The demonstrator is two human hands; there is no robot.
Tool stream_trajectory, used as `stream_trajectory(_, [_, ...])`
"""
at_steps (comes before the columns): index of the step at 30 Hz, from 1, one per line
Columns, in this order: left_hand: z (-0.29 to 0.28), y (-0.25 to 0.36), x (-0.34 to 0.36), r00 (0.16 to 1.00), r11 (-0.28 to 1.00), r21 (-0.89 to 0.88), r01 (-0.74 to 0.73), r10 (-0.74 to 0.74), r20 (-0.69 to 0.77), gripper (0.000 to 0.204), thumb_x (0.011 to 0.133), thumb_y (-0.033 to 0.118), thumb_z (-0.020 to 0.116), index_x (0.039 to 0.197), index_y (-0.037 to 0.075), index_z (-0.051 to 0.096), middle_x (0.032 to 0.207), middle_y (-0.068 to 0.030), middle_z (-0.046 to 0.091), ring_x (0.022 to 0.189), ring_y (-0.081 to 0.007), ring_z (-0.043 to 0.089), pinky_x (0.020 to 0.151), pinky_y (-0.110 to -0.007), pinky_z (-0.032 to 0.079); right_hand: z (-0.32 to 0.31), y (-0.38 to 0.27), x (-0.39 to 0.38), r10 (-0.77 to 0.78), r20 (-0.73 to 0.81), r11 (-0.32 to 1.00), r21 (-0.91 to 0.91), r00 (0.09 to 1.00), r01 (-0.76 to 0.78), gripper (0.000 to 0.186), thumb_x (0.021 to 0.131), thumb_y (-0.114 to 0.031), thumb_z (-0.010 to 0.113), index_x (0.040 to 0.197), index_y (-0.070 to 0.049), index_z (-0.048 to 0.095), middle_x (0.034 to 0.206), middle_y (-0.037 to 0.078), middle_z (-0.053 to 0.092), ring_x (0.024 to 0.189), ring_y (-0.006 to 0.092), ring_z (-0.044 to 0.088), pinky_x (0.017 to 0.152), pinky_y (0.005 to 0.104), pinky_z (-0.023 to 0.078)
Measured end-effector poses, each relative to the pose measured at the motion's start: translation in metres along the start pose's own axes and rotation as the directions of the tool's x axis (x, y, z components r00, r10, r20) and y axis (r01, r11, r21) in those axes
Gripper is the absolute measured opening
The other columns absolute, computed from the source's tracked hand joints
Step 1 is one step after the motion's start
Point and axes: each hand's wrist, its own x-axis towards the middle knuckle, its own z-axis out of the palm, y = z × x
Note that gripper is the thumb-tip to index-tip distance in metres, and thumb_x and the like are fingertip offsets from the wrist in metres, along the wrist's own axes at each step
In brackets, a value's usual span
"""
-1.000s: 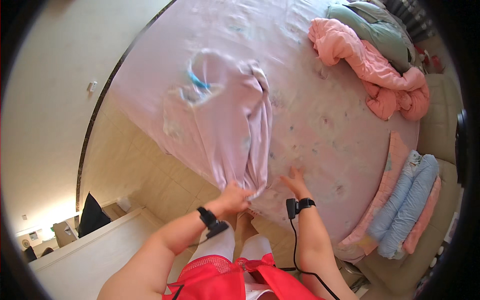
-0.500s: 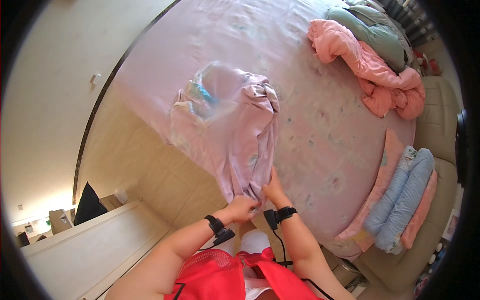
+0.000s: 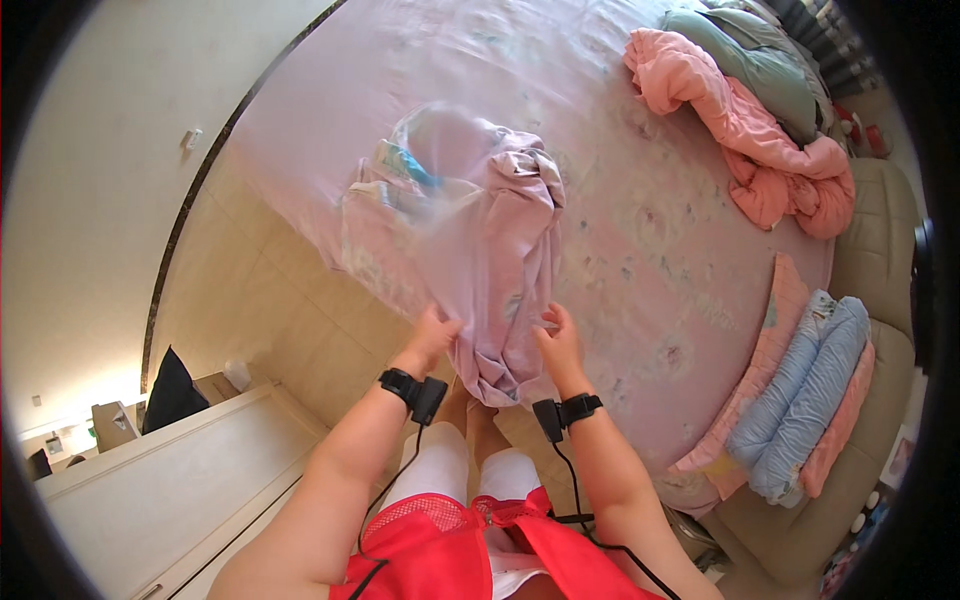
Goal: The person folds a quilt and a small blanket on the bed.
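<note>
A bunched, thin pink cloth (image 3: 510, 275), perhaps a duvet cover, lies rumpled on the bed and hangs over its near edge. Pale, see-through folds and a blue patch show in its upper left part. My left hand (image 3: 432, 337) is at the cloth's left side, fingertips right by its edge, fingers loosely bent and apart. On the opposite side, my right hand (image 3: 561, 347) has its fingers spread and curved beside the cloth, gripping nothing visible. Black bands with small boxes and cables circle both wrists.
The bed (image 3: 640, 270) bears a flowered pink sheet. A salmon quilt (image 3: 740, 140) and a green bundle (image 3: 755, 60) lie at the far right. Rolled blue bedding (image 3: 805, 395) rests by a beige padded bed edge (image 3: 870, 270). A white cabinet (image 3: 190, 480) stands at the lower left.
Both hands have let go of the cloth's gathered lower edge and moved forward and apart to its two sides. The lower edge now hangs free between my forearms.
</note>
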Motion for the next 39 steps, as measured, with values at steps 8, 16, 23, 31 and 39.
stream_trajectory(8, [0.051,-0.007,-0.081,0.851,0.980,0.112,0.166,-0.200,0.485,0.047,0.076,0.009,0.055,0.122,0.000,0.050,0.110,-0.0060,0.059,0.102,-0.0180,0.056,0.088,-0.031,0.044,0.013,-0.036,0.016,0.252,0.502,0.808,0.361,0.827,-0.465,0.027,0.081,-0.017,0.065,0.104,-0.003,0.061,0.087,0.004,0.062,0.064,0.0072,0.050,0.050,0.0231,0.037])
stream_trajectory(16, [-0.008,-0.024,-0.133,0.859,0.946,0.003,0.325,-0.296,0.419,0.040,0.074,0.005,0.055,0.114,0.004,0.059,0.105,-0.0032,0.061,0.095,-0.0160,0.056,0.084,-0.029,0.044,-0.001,-0.021,0.022,0.268,0.339,0.785,0.466,0.902,-0.409,0.019,0.085,-0.019,0.062,0.099,-0.007,0.061,0.087,0.001,0.062,0.079,0.0084,0.054,0.067,0.0238,0.042])
stream_trajectory(23, [-0.022,-0.031,-0.143,0.846,0.952,0.022,0.306,-0.283,0.452,0.040,0.073,0.005,0.056,0.113,0.003,0.059,0.104,-0.0025,0.061,0.095,-0.0152,0.055,0.084,-0.028,0.043,0.045,-0.003,0.042,0.114,0.280,0.979,0.134,0.953,-0.156,0.063,0.070,-0.027,0.076,0.119,0.003,0.049,0.107,0.016,0.058,0.099,0.0266,0.056,0.085,0.0346,0.045])
stream_trajectory(31, [-0.062,-0.032,-0.175,0.906,0.878,-0.325,0.352,-0.232,0.355,0.057,0.071,-0.004,0.053,0.127,0.003,0.049,0.122,-0.0052,0.055,0.112,-0.0205,0.052,0.093,-0.032,0.041,0.069,-0.026,0.069,-0.006,-0.297,0.947,-0.309,0.955,-0.091,0.087,0.066,-0.018,0.076,0.134,0.002,0.026,0.131,0.024,0.039,0.123,0.0336,0.039,0.100,0.0396,0.035])
stream_trajectory(39, [-0.086,-0.015,-0.187,0.979,0.736,-0.649,0.192,-0.192,0.072,0.063,0.065,-0.003,0.049,0.128,0.002,0.046,0.124,-0.0097,0.054,0.115,-0.0244,0.051,0.097,-0.037,0.040,-0.007,-0.034,0.102,0.266,0.248,0.517,0.778,0.931,-0.355,0.019,0.072,0.007,0.042,0.076,-0.009,0.051,0.060,0.001,0.047,0.051,0.0145,0.043,0.059,0.0346,0.044])
